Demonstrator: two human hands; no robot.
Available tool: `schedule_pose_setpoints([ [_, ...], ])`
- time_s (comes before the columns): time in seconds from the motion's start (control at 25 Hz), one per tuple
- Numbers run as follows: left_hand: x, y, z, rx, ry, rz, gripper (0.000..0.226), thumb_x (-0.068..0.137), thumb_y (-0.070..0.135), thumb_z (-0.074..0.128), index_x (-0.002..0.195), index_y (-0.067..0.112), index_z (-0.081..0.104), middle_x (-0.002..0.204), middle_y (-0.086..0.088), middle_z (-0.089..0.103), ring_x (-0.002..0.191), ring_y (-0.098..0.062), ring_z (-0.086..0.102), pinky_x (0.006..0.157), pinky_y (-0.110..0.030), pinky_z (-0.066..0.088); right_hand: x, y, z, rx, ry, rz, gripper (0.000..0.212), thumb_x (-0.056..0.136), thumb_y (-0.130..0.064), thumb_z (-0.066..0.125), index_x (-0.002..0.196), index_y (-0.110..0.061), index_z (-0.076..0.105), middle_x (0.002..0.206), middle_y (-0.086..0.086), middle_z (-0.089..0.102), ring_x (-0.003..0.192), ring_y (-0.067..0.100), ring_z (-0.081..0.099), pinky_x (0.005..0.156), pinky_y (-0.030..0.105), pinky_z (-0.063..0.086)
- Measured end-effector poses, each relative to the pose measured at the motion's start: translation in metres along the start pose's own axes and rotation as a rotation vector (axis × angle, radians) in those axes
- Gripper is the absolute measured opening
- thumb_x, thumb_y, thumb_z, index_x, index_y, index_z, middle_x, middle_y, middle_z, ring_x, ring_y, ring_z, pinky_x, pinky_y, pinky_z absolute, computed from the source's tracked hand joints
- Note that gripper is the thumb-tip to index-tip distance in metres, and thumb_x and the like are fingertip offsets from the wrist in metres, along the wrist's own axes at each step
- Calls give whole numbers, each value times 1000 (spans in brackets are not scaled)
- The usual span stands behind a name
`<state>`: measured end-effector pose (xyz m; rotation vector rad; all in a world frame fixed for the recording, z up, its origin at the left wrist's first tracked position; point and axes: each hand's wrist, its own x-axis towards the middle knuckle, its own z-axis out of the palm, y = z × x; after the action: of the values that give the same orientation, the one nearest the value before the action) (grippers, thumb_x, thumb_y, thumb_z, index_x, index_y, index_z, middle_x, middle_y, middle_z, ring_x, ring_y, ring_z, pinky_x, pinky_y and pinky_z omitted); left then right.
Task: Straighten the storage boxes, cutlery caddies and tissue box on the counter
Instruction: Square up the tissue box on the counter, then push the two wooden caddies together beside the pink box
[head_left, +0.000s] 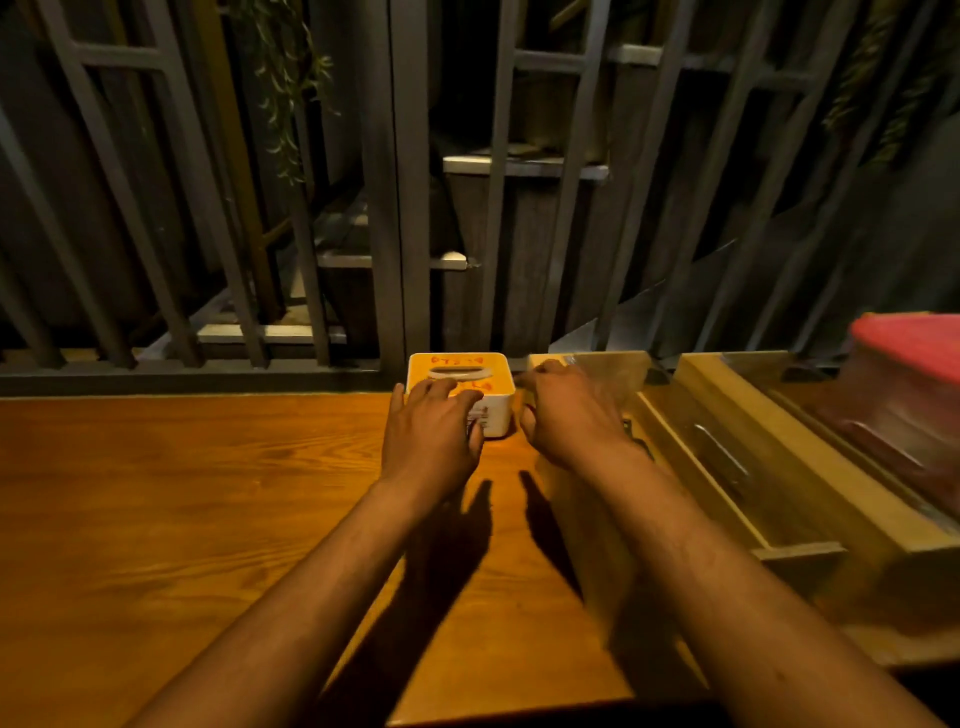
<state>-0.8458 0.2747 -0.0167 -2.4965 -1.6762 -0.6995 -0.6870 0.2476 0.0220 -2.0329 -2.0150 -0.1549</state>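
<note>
A white tissue box (464, 370) with an orange top and an oval slot stands at the back edge of the wooden counter (208, 493). My left hand (430, 423) lies over its near left corner, fingers on top and thumb on its left side. Just right of the box, a long wooden cutlery caddy (613, 375) runs at an angle toward the near right, with a metal utensil (722, 457) inside. My right hand (569, 410) grips the caddy's far left end and looks motion-blurred. A second wooden caddy (810, 457) lies beside the first one. A storage box with a red lid (909, 348) stands at the far right.
A grey metal railing (395, 208) rises directly behind the counter's back edge, with hanging plant strands (283, 88) at the upper left. The left half of the counter is bare wood. The counter's front edge runs near my forearms at the bottom.
</note>
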Motion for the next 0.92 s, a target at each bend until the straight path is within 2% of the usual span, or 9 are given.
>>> schedule_pose_setpoints([
  [0.12, -38, 52, -15, -128, 39, 8, 46, 92, 45, 53, 136, 33, 51, 144, 1, 51, 135, -21, 41, 115, -45, 27, -49, 33, -20, 87, 69, 51, 43, 91, -32, 57, 134, -30, 54, 136, 3, 55, 124, 26, 50, 99, 43, 43],
  [0.28, -82, 129, -11, -253, 51, 49, 43, 92, 47, 51, 133, 37, 52, 141, 6, 52, 132, -16, 42, 110, -38, 34, -102, 96, -25, 166, 112, 80, 42, 88, -32, 59, 130, -33, 55, 131, 0, 57, 119, 25, 53, 98, 41, 45],
  [0.4, -102, 174, 7, -210, -5, 10, 45, 94, 50, 46, 137, 38, 48, 147, 5, 46, 136, -15, 37, 109, -33, 31, -138, 142, -26, 227, 79, 131, 40, 89, -36, 59, 129, -35, 56, 138, -1, 53, 126, 23, 48, 103, 39, 42],
  [0.52, -113, 212, 27, -149, -56, -61, 50, 94, 57, 39, 140, 37, 44, 152, 2, 40, 141, -19, 30, 110, -34, 30, -168, 190, -21, 289, 20, 91, 45, 91, -53, 51, 135, -40, 50, 149, -8, 43, 139, 18, 36, 109, 40, 36],
  [0.6, -116, 220, 37, -47, -74, -85, 57, 93, 64, 31, 145, 40, 35, 156, 2, 33, 145, -22, 22, 111, -37, 29, -176, 209, -14, 298, -38, 0, 58, 89, -66, 43, 142, -43, 37, 157, -13, 29, 148, 15, 17, 115, 44, 29],
  [0.68, -121, 218, 39, 49, -111, -76, 67, 88, 72, 29, 149, 43, 24, 160, 4, 24, 147, -23, 15, 109, -38, 35, -179, 217, -10, 276, -95, -60, 78, 80, -76, 46, 148, -44, 25, 161, -17, 15, 150, 15, 3, 118, 48, 24],
  [0.8, -120, 216, 39, 92, -141, -79, 74, 83, 77, 32, 149, 47, 17, 161, 7, 18, 148, -21, 11, 103, -39, 43, -174, 226, -7, 237, -157, -127, 90, 77, -68, 60, 150, -45, 13, 163, -15, 3, 150, 17, -5, 119, 49, 20],
  [0.92, -113, 215, 44, 121, -131, -73, 76, 80, 78, 28, 149, 47, 17, 161, 7, 19, 148, -21, 12, 100, -38, 46, -164, 232, -3, 268, -157, -140, 90, 78, -61, 66, 150, -45, 14, 163, -15, 1, 150, 16, -8, 119, 50, 16],
])
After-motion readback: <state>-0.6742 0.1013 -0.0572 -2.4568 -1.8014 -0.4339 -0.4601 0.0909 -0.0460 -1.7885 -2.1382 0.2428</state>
